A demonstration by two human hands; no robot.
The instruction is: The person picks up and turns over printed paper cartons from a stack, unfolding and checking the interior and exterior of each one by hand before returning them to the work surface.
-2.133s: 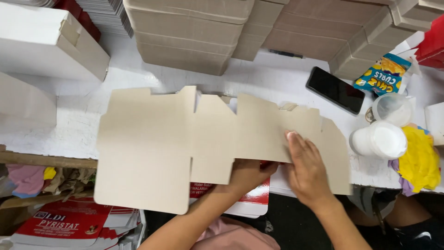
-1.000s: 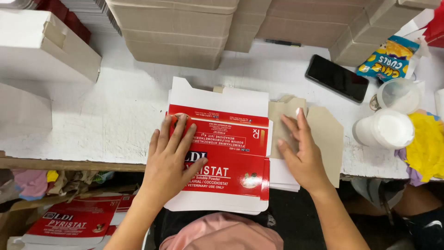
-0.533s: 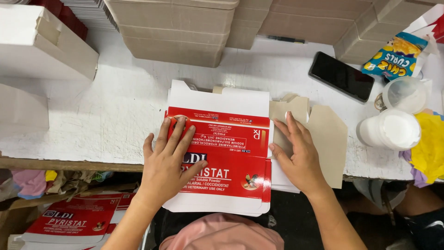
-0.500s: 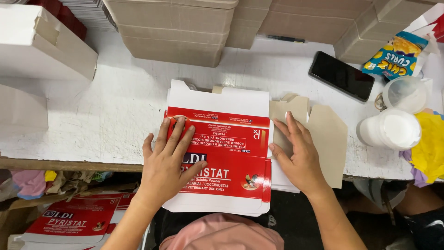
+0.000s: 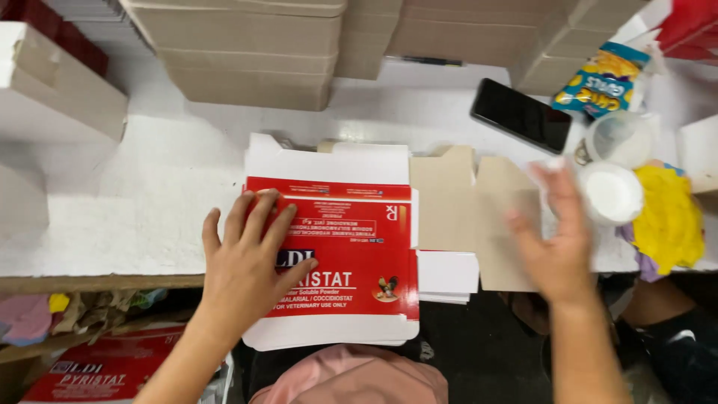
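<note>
Head view, change since half a second ago: the right hand (image 5: 557,243) has been lifted off the brown flap and shifted right, toward the white lidded cup (image 5: 612,193). It is motion-blurred now, fingers spread and open, nothing gripped. The left hand (image 5: 247,265) has not moved: palm down, fingers splayed flat on the red printed panel, pressing rather than gripping.

What that implies, as a judgement: the carton blank is now pinned by one hand only, so the right-side flap is free. Whether the cup is touched cannot be told through the blur.

Carton blank (image 5: 344,247), same view:
- Laid flat on the white surface (image 5: 134,194), its near edge overhanging toward the body.
- Red printed face up, white borders at top and bottom, small bird picture at lower right of the red panel.
- Unprinted brown flap (image 5: 479,217) extended to the right, lying flat, with notched tabs along its top edge.
- More white sheets visible under its right edge.

Around it: stacked brown cartons (image 5: 254,52) behind, a dark phone (image 5: 521,114) well apart at upper right, a snack bag (image 5: 600,77) and a yellow cloth (image 5: 669,221) by the cup.
</note>
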